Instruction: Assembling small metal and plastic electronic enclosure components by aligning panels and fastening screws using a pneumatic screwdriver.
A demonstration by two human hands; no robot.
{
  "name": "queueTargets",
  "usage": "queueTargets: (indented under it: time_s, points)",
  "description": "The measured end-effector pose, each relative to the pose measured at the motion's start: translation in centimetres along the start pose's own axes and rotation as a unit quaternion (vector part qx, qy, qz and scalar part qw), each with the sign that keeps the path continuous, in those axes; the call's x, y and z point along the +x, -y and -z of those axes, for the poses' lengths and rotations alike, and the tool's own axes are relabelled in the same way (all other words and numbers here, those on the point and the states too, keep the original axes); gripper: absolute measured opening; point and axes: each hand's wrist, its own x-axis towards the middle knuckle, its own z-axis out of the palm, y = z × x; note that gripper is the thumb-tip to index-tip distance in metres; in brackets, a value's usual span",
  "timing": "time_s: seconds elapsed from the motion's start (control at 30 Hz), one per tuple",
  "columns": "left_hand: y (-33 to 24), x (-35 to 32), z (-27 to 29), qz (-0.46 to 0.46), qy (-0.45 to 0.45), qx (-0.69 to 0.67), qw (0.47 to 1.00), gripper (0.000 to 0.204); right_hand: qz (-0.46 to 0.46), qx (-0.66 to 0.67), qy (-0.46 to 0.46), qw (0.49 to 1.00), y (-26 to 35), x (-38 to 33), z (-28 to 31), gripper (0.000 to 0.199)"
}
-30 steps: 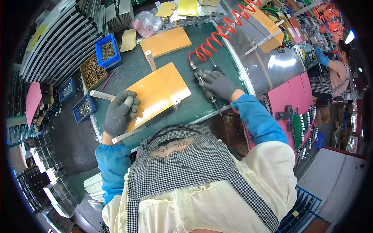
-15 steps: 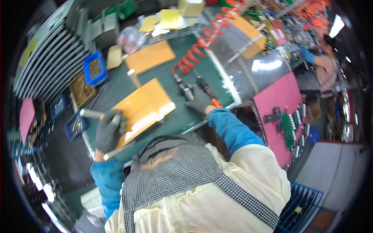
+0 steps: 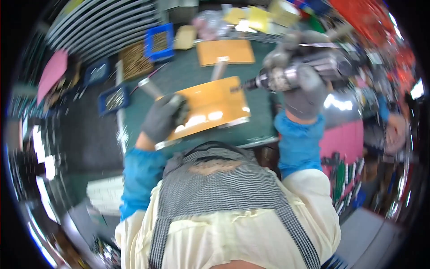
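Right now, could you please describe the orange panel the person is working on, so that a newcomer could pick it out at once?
On the green work mat, look just in front of the person's chest. The orange panel lies there, its near-left corner under the gloved left hand. Unlike the second orange panel farther back, the driver in the right hand points at it.

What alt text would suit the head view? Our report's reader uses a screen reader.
Seen from above, a person in grey gloves works at a green bench: the left hand presses down an orange panel while the right hand holds a power screwdriver with its tip at the panel's far edge. Blue parts trays and a second orange panel lie beyond; the image is motion-blurred.
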Motion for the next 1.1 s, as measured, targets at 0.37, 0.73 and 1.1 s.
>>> queueTargets:
  time_s: [0.37, 0.73, 1.1]
  points:
    - [-0.3, -0.6, 0.6, 0.033, -0.085, -0.007, 0.996, 0.032, 0.063, 0.104, 0.022, 0.992, -9.2, 2.6, -6.4, 0.045]
    - [-0.6, -0.4, 0.6, 0.044, -0.072, 0.039, 0.996, 0.038, 0.017, 0.117, -0.012, 0.993, -9.6, 2.1, -5.8, 0.041]
    - [-0.5, -0.5, 0.2, 0.04, -0.084, -0.031, 0.995, 0.035, -0.096, -0.014, -0.061, 0.993, -9.1, 1.4, -6.0, 0.032]
